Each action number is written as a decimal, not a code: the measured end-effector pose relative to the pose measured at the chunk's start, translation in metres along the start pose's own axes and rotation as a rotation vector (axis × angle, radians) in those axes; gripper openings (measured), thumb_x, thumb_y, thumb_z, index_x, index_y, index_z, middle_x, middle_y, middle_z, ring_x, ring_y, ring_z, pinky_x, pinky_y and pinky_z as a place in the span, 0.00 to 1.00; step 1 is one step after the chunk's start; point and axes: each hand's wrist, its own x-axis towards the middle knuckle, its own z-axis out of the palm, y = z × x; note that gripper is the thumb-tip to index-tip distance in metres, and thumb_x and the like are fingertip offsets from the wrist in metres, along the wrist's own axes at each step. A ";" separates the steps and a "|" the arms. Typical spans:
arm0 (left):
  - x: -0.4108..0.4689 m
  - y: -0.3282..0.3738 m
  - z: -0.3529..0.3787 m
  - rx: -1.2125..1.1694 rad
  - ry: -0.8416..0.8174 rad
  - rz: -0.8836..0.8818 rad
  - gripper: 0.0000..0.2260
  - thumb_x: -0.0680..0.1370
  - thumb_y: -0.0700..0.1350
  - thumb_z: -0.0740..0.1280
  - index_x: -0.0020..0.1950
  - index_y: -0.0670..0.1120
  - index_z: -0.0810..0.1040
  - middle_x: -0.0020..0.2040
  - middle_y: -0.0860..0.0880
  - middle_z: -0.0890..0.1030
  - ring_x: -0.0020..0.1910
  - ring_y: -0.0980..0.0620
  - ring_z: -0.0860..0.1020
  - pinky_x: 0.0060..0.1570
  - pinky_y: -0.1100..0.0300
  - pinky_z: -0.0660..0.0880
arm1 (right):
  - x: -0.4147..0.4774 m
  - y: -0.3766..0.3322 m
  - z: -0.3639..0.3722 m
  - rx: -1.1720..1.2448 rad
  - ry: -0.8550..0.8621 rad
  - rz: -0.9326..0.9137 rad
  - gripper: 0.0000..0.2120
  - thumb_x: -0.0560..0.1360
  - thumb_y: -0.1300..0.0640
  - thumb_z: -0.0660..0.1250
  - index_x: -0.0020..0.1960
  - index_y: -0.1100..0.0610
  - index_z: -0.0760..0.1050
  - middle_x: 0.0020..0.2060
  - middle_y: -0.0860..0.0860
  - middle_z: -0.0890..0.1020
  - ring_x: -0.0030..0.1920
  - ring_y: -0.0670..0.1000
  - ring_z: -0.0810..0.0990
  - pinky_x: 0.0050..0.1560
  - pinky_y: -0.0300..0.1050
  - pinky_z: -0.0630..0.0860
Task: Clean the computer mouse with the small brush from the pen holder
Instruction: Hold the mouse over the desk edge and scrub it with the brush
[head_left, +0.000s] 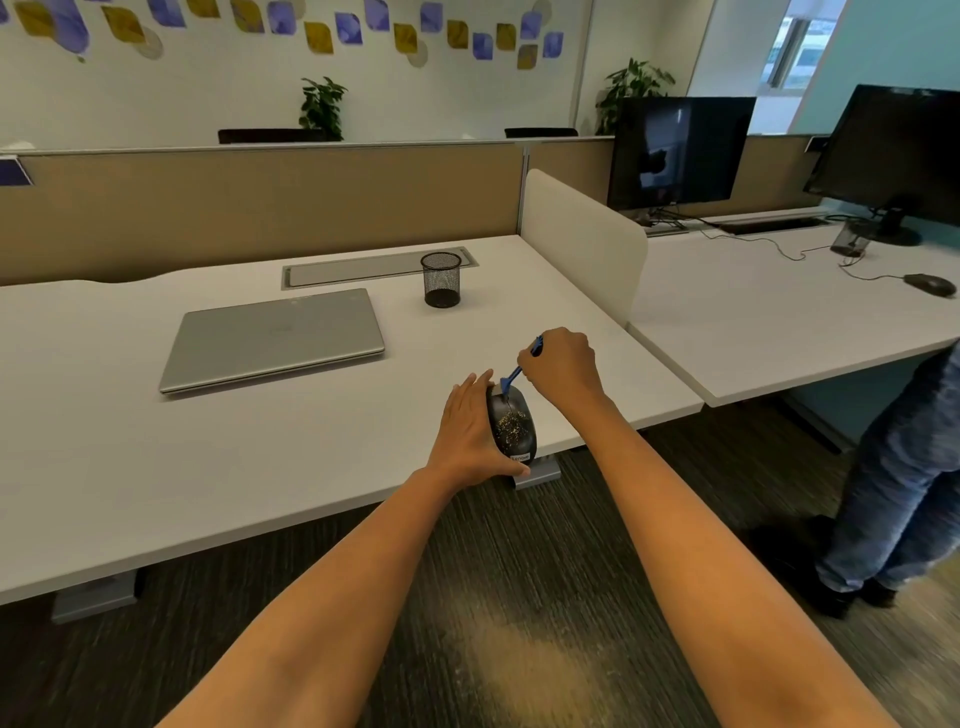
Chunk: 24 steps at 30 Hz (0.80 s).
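I'm into the brushing step itself. My left hand (470, 428) lies along the left flank of the dark, rounded computer mouse (511, 427), fingers stretched forward and thumb hooked round its near end, pinning it in place. The mouse sits on the white table (218, 467), right at the near edge, and its back is peppered with pale yellowish specks.

My right hand (561, 364) is closed in a pinch round the handle of the small blue plastic brush (517, 373), just beyond the front of the mouse. The handle slants up to my fingers and the brush head is down at the mouse's front end, by the buttons; whether the bristles are pressing or only resting there I can't tell.

The black wire-mesh pen holder (441, 279) stands farther back from the mouse and a little left, well apart from it. It looks empty from here, so fetching the brush is done. A closed silver laptop (275, 338) lies left of the mouse and farther back, out of the way.

As I judge it, little is cleaned: the crumbs are thick across the mouse's middle. Next I want short strokes drawn from the front down over the speckled patch, flicking the grit off toward the near edge. The left hand should keep its brace so the mouse doesn't skate off the table, and my thumb may need to shift clear of the near end.
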 end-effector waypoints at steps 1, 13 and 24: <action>0.000 0.000 0.000 0.000 0.004 0.004 0.56 0.58 0.56 0.79 0.75 0.46 0.47 0.76 0.46 0.53 0.75 0.47 0.49 0.73 0.54 0.45 | 0.001 0.000 -0.002 -0.019 0.020 -0.002 0.11 0.75 0.62 0.61 0.44 0.70 0.78 0.36 0.62 0.78 0.36 0.54 0.73 0.25 0.39 0.61; -0.001 -0.003 -0.002 0.020 -0.002 0.012 0.56 0.59 0.56 0.79 0.75 0.45 0.47 0.76 0.46 0.52 0.75 0.46 0.49 0.73 0.54 0.45 | 0.001 -0.006 0.002 -0.087 0.039 -0.076 0.12 0.77 0.60 0.61 0.47 0.68 0.79 0.45 0.64 0.83 0.40 0.58 0.77 0.33 0.40 0.65; 0.000 -0.005 -0.003 0.024 -0.002 0.036 0.55 0.58 0.58 0.79 0.75 0.47 0.48 0.76 0.46 0.53 0.75 0.47 0.49 0.73 0.55 0.44 | 0.007 -0.005 -0.023 -0.065 -0.201 -0.172 0.10 0.75 0.60 0.66 0.52 0.65 0.80 0.49 0.62 0.83 0.46 0.56 0.79 0.47 0.47 0.75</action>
